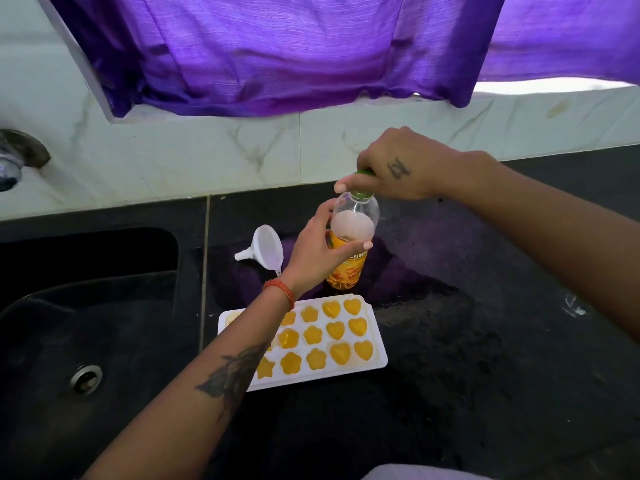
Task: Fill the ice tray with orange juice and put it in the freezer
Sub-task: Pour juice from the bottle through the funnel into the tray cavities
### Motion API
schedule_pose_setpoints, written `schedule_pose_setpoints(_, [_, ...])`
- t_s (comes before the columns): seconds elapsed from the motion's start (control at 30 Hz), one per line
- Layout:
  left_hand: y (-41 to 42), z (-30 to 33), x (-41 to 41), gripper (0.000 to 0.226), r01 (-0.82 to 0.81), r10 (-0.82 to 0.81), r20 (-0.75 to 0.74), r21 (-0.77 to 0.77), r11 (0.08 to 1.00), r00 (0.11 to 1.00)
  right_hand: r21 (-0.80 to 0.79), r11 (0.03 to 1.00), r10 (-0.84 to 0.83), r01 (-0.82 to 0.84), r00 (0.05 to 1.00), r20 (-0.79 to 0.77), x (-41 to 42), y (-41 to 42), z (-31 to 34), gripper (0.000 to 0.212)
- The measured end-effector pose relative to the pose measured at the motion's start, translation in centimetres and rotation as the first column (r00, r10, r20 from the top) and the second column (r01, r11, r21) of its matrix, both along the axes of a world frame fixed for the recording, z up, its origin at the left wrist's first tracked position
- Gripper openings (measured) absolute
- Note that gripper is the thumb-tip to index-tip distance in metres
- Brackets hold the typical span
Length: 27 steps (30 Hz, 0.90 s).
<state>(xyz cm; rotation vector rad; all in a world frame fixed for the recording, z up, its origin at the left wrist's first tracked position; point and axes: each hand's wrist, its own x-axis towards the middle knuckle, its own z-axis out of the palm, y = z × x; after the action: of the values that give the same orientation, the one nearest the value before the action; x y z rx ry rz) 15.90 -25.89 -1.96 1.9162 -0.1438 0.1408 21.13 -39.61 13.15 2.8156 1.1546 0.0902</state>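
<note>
A clear plastic juice bottle (353, 237) with an orange label stands upright on the black counter, holding juice in its lower half. My left hand (317, 249) grips the bottle's body from the left. My right hand (388, 168) comes from the right and pinches the green cap (362, 193) on the bottle's neck. In front of the bottle lies a white ice tray (377, 344); its heart, flower and star cells hold orange juice. My left forearm hides the tray's left cells.
A white funnel (266, 249) lies on its side left of the bottle. A black sink (86, 306) with a metal drain fills the left. A tap (20, 157) sits on the marble wall. A purple curtain (277, 46) hangs behind.
</note>
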Motion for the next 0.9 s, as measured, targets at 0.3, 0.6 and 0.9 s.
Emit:
schedule_pose_setpoints(0.3, [-0.1,-0.4,-0.1,0.073,0.012,-0.012,-0.003,0.004,1.0,1.0,0.111,0.988,0.11,-0.105,0.993,-0.041,0.1,0.1,0.6,0.039])
schedule_pose_setpoints(0.6, [0.2,-0.7,0.1,0.071,0.018,-0.018,0.003,-0.02,1.0,1.0,0.126,0.989,0.086,-0.078,0.995,-0.06,0.4,-0.1,0.3,0.034])
schedule_pose_setpoints(0.9, [0.2,-0.7,0.1,0.072,0.032,-0.032,-0.001,-0.024,0.999,0.999,0.085,0.99,0.12,-0.114,0.991,-0.066,0.1,-0.4,-0.1,0.033])
